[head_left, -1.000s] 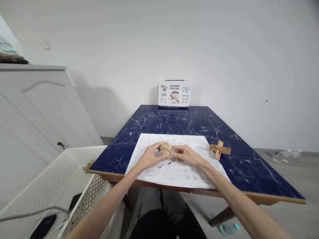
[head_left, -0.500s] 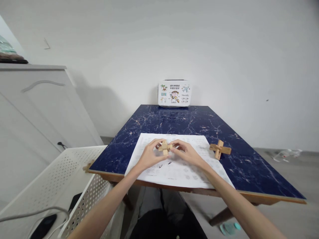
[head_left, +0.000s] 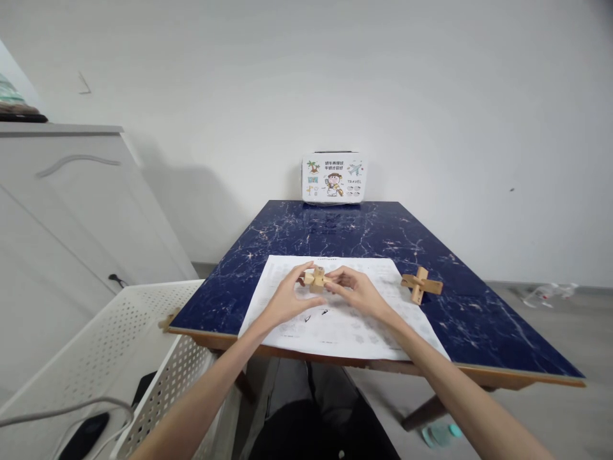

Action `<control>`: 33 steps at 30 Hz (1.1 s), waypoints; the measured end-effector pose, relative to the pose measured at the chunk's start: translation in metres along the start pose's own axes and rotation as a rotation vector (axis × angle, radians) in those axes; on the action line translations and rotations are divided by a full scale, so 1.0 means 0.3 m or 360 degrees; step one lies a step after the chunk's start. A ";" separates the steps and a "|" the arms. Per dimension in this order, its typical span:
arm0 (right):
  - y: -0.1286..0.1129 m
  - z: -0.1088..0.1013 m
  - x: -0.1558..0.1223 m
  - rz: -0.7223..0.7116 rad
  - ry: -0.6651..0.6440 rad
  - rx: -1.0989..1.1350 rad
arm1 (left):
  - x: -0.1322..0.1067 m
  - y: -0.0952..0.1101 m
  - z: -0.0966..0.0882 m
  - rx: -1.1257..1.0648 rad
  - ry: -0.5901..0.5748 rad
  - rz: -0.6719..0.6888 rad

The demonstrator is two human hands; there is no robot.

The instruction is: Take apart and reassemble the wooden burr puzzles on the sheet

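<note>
Wooden block (head_left: pixel 317 287) over paper (head_left: pixel 373 326), held between both hands. Left hand (head_left: pixel 283 298) cups it; right hand (head_left: pixel 355 291) pinches its right side. Light, steady fingertips should keep pieces aligned.

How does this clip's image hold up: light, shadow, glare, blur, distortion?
Head view: soft light, a diffuse shadow on the wall beside the cabinet; head view: glossy table faintly mirrors the case; head view: most print on the paper is too faint to read, and the held wooden piece is too small for fine detail; head view: wide-angle stretching towards the edges.
</note>
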State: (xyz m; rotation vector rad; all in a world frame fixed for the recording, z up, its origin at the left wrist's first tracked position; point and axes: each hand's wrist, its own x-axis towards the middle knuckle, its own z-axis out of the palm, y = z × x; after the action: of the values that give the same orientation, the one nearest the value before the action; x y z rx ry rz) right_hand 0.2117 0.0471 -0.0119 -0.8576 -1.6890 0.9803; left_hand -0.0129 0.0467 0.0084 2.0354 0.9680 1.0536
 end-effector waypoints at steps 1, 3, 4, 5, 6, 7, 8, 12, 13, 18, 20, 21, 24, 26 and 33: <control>0.002 0.001 0.000 0.0005 -0.0012 0.0047 | 0.000 0.000 0.000 -0.0019 -0.0019 -0.0038; 0.005 0.003 0.000 0.0007 -0.0045 0.0113 | 0.001 -0.001 0.000 -0.0045 -0.0034 -0.0079; 0.004 0.005 0.000 -0.0004 -0.0058 0.0112 | 0.001 -0.002 0.001 -0.0041 -0.0026 -0.0071; 0.001 0.005 0.000 -0.0031 -0.0061 0.0081 | 0.001 -0.002 0.001 -0.0022 -0.0006 -0.0041; -0.003 0.006 0.000 -0.0078 -0.0048 0.0020 | 0.001 -0.003 0.001 0.0012 0.0028 0.0007; -0.007 0.006 0.000 -0.0137 -0.0018 -0.0066 | 0.001 -0.003 0.001 0.0055 0.0064 0.0064; -0.012 0.007 -0.001 -0.0201 0.0026 -0.0162 | 0.000 -0.003 0.000 0.0100 0.0099 0.0121; -0.023 0.011 -0.007 -0.0287 0.0075 -0.0349 | -0.001 -0.004 0.001 0.0241 0.0128 0.0279; -0.022 0.012 -0.009 -0.0263 0.0042 -0.0351 | -0.002 -0.005 0.002 0.0262 0.0112 0.0298; -0.020 0.019 -0.019 -0.0164 -0.0033 -0.0380 | -0.008 -0.009 0.009 0.0346 0.0023 0.0322; -0.023 0.018 -0.021 -0.0158 -0.0057 -0.0379 | -0.010 -0.009 0.010 0.0390 0.0012 0.0310; -0.026 0.018 -0.022 -0.0164 -0.0073 -0.0379 | -0.010 -0.010 0.010 0.0411 0.0015 0.0303; -0.034 0.015 -0.024 -0.0198 -0.0130 -0.0398 | -0.010 -0.012 0.009 0.0436 0.0011 0.0286; -0.038 0.014 -0.026 -0.0216 -0.0156 -0.0418 | -0.008 -0.012 0.008 0.0421 0.0000 0.0273; -0.035 0.013 -0.035 -0.0294 -0.0185 -0.0545 | 0.000 -0.005 -0.001 0.0291 -0.0038 0.0052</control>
State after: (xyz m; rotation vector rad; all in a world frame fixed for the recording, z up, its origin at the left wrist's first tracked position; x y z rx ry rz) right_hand 0.2100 0.0324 -0.0074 -0.8565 -2.0333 0.6347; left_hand -0.0136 0.0474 0.0073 2.2129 1.0554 0.9864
